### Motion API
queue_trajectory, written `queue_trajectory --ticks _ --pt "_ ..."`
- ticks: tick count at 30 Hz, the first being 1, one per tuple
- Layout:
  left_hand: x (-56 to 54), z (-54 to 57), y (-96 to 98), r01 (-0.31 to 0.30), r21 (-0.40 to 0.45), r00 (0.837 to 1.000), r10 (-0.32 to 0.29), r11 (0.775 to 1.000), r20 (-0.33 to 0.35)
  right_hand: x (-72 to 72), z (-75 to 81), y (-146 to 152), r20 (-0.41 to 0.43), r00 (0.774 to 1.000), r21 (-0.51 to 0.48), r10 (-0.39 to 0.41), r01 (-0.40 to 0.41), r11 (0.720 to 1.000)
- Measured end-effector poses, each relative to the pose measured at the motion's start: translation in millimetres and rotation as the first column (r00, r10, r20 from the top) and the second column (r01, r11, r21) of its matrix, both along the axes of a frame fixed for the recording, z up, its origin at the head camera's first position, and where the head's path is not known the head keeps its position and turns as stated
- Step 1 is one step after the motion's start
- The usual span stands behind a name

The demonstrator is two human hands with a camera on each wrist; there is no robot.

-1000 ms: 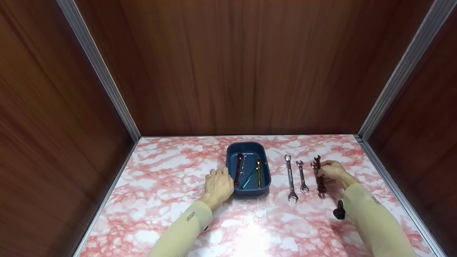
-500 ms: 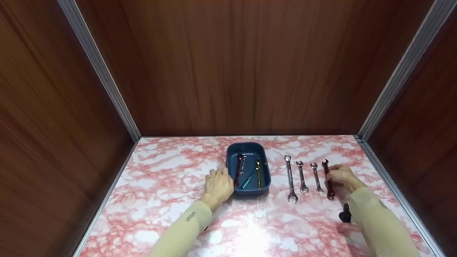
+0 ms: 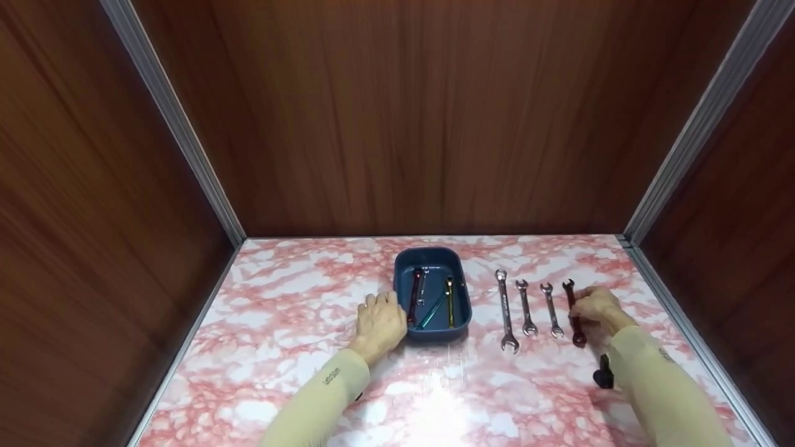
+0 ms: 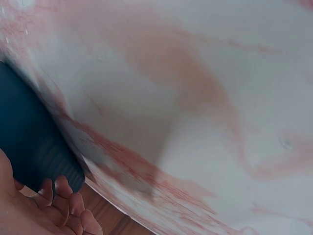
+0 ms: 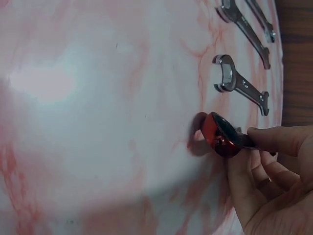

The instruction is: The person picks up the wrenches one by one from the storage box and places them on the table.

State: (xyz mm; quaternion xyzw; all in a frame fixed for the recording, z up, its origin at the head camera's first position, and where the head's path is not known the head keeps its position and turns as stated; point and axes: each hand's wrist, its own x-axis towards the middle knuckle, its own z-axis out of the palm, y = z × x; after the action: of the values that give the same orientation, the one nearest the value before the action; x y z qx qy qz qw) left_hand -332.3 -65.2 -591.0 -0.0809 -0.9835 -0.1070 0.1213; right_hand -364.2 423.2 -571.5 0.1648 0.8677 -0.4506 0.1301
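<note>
In the head view, my right hand (image 3: pixel 596 304) pinches a dark red combination wrench (image 3: pixel 579 338) at the right end of a row of wrenches. The right wrist view shows the wrench's shiny red ring end (image 5: pixel 221 134) close over the table, with thumb and fingers around its shank. Part of the shank is hidden by the hand. My left hand (image 3: pixel 380 323) rests beside the near left corner of a blue plastic bin (image 3: pixel 435 335), its fingers loosely bent by the wall. Inside lie a red wrench (image 3: pixel 413 298), a small silver one, a green one (image 3: pixel 435 310) and a yellow one (image 3: pixel 451 304).
Left of the red wrench, three silver wrenches lie side by side: a long one (image 3: pixel 506 313), a shorter one (image 3: pixel 526 308) and another short one (image 3: pixel 551 310). Wooden panels (image 3: pixel 435 124) enclose the pink-and-white marbled table (image 3: pixel 279 323) at the back and sides.
My right hand has moved the red wrench rightward, off the rightmost silver wrench it overlapped, to a place beside it. My left hand and the bin have stayed still.
</note>
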Motion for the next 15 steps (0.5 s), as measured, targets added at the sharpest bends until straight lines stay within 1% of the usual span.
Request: queue_trajectory --ticks 7,15 --pt "0.2 -0.8 0.2 -0.004 -0.004 1.000 0.004 1.000 -0.001 4.7 6.0 -1.2 -0.004 1.000 0.074 0.014 -0.014 0.997" --pt "-0.9 -0.5 -0.3 -0.005 0.001 1.000 0.005 1.000 0.003 4.0 8.2 -3.9 0.000 0.999 0.197 0.046 -0.045 0.979"
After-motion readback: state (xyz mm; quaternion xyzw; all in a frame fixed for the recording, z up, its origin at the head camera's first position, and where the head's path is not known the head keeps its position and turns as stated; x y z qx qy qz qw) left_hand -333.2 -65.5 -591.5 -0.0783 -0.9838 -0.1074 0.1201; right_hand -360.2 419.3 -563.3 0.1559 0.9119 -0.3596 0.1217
